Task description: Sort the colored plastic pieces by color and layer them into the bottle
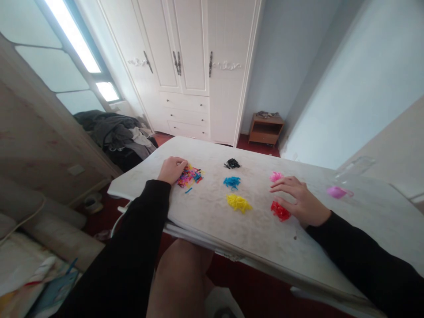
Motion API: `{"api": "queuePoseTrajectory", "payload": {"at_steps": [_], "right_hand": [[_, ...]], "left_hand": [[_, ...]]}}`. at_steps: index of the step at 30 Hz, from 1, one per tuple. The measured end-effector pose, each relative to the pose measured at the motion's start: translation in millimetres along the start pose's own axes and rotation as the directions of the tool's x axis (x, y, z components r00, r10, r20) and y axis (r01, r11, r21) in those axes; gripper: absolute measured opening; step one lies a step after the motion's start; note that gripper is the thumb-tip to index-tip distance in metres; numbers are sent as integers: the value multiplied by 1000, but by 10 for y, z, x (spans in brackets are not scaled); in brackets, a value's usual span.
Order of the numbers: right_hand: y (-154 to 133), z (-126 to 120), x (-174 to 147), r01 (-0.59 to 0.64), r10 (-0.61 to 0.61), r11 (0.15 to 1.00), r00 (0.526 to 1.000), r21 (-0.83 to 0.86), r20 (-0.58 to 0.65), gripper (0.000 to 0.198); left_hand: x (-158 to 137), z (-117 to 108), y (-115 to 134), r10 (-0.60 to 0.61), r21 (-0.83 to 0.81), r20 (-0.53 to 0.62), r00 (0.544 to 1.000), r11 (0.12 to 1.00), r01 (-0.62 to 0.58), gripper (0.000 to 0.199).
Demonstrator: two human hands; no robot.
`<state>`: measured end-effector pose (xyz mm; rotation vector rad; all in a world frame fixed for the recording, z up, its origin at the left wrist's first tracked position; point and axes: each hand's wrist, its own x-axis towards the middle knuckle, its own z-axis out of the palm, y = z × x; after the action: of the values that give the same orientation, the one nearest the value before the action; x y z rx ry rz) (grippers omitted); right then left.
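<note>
My left hand (172,170) rests on the table at the left edge of a mixed pile of small coloured rubber bands (190,176). Its fingers are curled in, and anything between them is hidden. To the right, my right hand (300,198) hovers with thumb and fingers apart, holding nothing visible. Beneath or just beyond its fingertips is a pink pile (276,176), and by its thumb lies a red pile (280,212). Between the hands sit a black pile (233,163), a blue pile (232,182) and a yellow pile (239,203).
The white table (205,221) fills the middle. At its right are a purple-pink object (337,192) and a clear plastic container (356,170). Beyond stand a white wardrobe (185,79) and a small wooden cabinet (266,129). Dark clothes (114,132) are heaped at the left.
</note>
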<state>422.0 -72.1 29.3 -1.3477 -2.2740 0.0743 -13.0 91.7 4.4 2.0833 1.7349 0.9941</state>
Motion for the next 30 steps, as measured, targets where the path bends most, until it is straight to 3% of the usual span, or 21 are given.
{"api": "queuePoseTrajectory", "payload": {"at_steps": [6,11,18,21,30], "right_hand": [[-58,-11,-10,22,-22,1000,1000,-6,-7,18],[-87,-15,-9,24,-24,1000,1000,-4,-2,17],[-130,-19,-14,27,-27,1000,1000,10,12,17],[-139,-20,-18,30,-31,999,999,16,23,17],[-140,-23,-27,23,-25,999,999,25,47,17]], "left_hand": [[-14,24,-55,59,-23,-58,997,998,-60,26],[-51,29,43,202,-52,-89,975,977,-207,30],[-70,67,154,405,-63,121,906,914,-400,22],[-79,56,149,421,-63,158,893,907,-417,23],[-89,22,125,387,-34,156,909,921,-387,17]]}}
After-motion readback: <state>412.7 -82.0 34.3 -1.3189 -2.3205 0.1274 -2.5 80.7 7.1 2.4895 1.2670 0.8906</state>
